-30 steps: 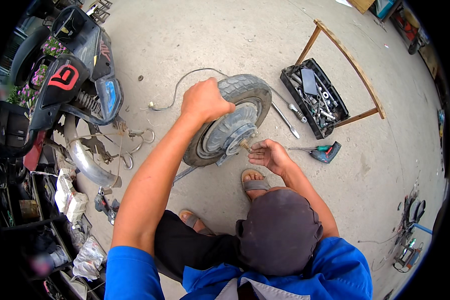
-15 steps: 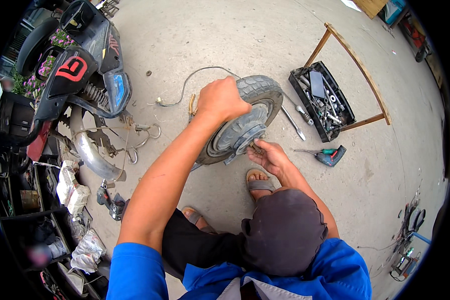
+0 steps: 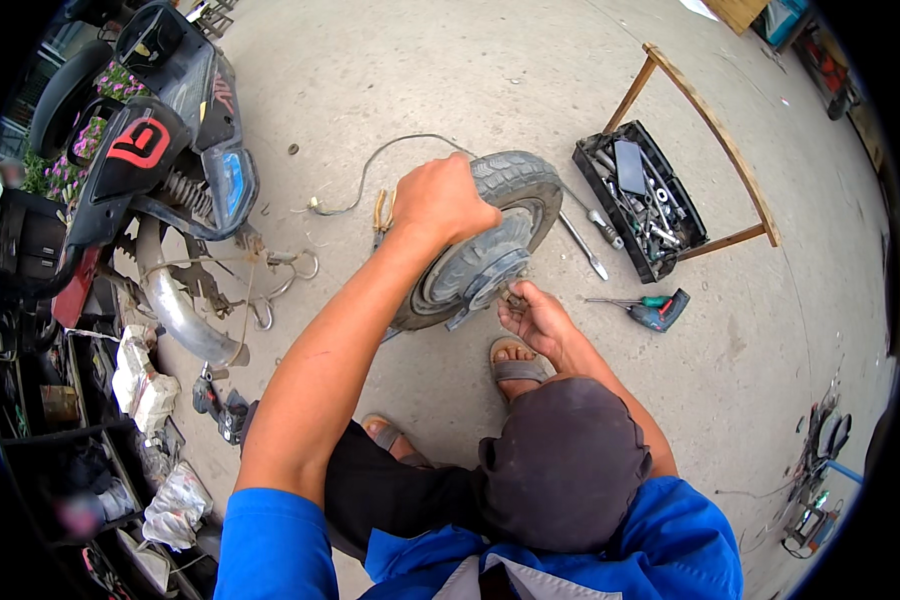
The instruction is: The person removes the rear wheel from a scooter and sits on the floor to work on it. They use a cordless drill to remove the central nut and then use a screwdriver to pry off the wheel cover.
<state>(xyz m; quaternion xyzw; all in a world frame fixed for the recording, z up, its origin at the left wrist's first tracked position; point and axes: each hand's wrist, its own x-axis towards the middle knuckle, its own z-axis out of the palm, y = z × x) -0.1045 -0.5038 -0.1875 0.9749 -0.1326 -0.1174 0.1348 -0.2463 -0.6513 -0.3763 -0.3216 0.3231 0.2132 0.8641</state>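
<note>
My left hand (image 3: pixel 442 198) grips the top of a black tyre (image 3: pixel 520 173) on a wheel with a dusty hub (image 3: pixel 475 258), which stands tilted on the concrete floor. My right hand (image 3: pixel 527 313) has its fingertips closed on a small metal fitting at the axle end, partly hidden by the fingers. A grey cable (image 3: pixel 386 146) loops behind the wheel, and yellow-handled pliers (image 3: pixel 381 207) lie at its left. A long metal bar (image 3: pixel 585 246) lies to its right, beside a green screwdriver and a black power tool (image 3: pixel 656 312).
A partly stripped scooter (image 3: pixel 140 147) fills the left, above black parts bins (image 3: pixel 60 430) and a cordless tool (image 3: pixel 220 410). A black tray of sockets and wrenches (image 3: pixel 638 200), with a phone on it, lies beside a wooden frame (image 3: pixel 710 125). Cables and tools (image 3: pixel 810 480) lie at the far right.
My right hand has moved onto the axle end and closed its fingers there. The wheel and my left hand appear a little higher and further right than a second ago, as does the surrounding scene.
</note>
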